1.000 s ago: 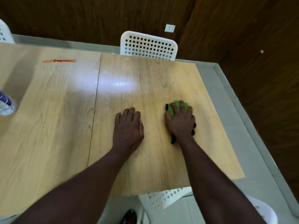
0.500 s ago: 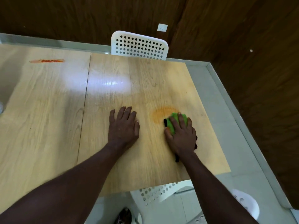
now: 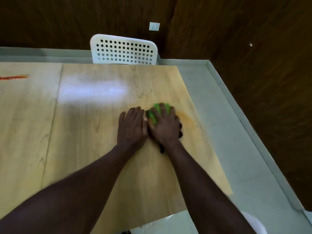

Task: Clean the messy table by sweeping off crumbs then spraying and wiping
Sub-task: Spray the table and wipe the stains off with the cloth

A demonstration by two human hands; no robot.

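Though motion-blurred, the right hand [image 3: 166, 129] presses a green cloth [image 3: 152, 117]; mostly hidden.

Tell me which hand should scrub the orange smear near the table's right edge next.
Right. The right hand presses the green cloth, and the orange smear lies just right of it. The left hand lies flat on the table, holding nothing.

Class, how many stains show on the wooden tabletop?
2. A red streak at the view's far-left edge; an orange smear just right of the right hand. The green cloth may hide more.
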